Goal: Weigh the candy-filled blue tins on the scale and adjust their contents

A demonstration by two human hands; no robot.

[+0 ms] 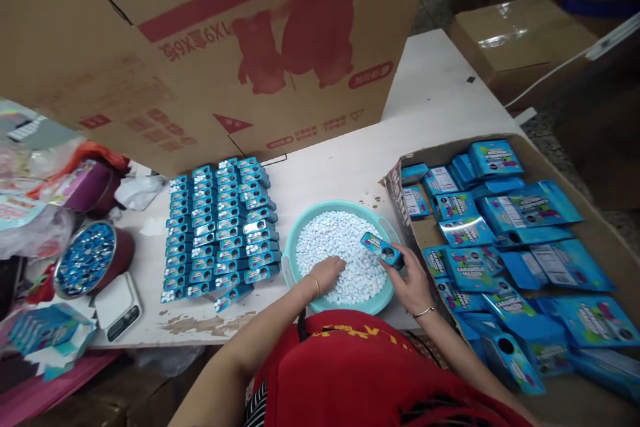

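A: What are the fingers doing?

B: The right hand has its fingers closed around a small blue box. It holds the box just over the right side of the teal bowl. The left hand lies in the little white candies in the bowl. Its fingers curl down into the pile. I cannot tell if they pinch any candies, because the pile hides the tips.

A: Where is the bowl?

B: It sits on the white table, right in front of the person in the red top. To its left stand neat rows of small blue boxes. To its right is a flat cardboard tray with bigger blue packets lying in it.

A: How would you do this part well?

B: I think the candies go into the box. So I would keep the box low over the bowl. Then any candy that drops falls back in. I would take a small pinch each time and hold the box steady with its hole up.

A: What else is around?

B: A big cardboard box stands behind the rows. Far left there is a round tin of blue wrapped sweets, and a small white scale just beside it.
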